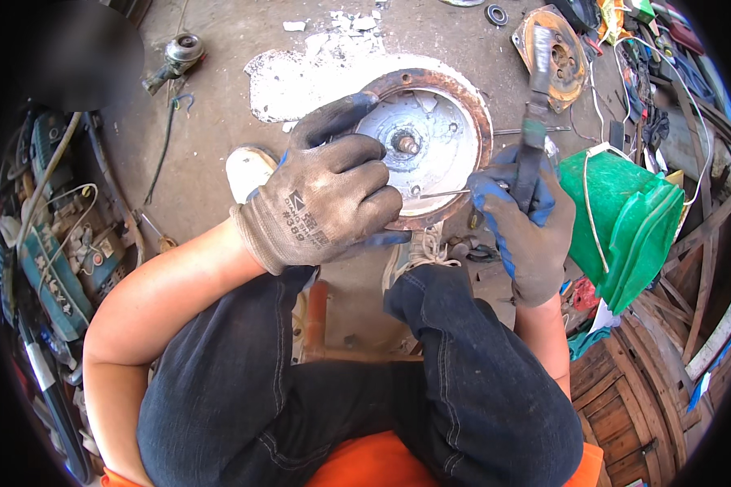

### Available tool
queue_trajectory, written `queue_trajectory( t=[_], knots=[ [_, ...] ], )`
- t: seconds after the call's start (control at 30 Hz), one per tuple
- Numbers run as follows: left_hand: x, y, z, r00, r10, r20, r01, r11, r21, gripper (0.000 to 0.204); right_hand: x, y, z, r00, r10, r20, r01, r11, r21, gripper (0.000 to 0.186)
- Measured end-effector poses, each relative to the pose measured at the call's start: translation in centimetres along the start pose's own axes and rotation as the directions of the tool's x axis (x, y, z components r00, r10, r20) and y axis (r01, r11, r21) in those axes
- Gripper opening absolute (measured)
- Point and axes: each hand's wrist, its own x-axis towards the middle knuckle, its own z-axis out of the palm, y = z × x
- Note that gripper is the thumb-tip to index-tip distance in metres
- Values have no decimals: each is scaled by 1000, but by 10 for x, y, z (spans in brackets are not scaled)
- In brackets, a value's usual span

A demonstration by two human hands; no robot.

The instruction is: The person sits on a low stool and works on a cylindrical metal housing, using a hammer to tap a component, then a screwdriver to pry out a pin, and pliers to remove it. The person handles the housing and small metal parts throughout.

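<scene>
A round metal drum (460, 138) with a rusty rim, a whitish inside and a central shaft stub stands in front of me between my feet. My left hand (329, 191), in a grey-brown and blue work glove, is closed over the drum's left side, its thumb along the upper rim. At the drum's right, my gloved right hand (524, 215) is closed round a hammer (534, 122), whose slightly blurred head points up and away. A thin metal rod (444, 193) runs from the right hand's fingers over the drum's lower right; its other end is hidden.
White flakes (353, 24) and a white patch (288, 85) lie behind the drum. A rusty plate (556, 57) and a bearing (496, 15) are at far right; a green bucket (621, 219) stands nearer. A metal fitting (184, 49) lies far left, machinery (57, 280) at left.
</scene>
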Motion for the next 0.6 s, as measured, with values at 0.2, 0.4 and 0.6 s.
queue_trajectory(
  t=[0.2, 0.4, 0.6],
  knots=[
    [-1, 3, 3, 998, -50, -32, 49, 998, -26, 23, -16, 14, -4, 965, -264, -5, 261, 956, -135, 25],
    [0, 3, -2, 999, -41, -1, 41, 998, -42, 25, -14, 19, 0, 943, -331, 33, 331, 927, -175, 28],
    [2, 2, -4, 1000, -3, 2, 3, 1000, -9, 23, -14, 16, -2, 947, -318, 51, 322, 930, -178, 29]
  ],
)
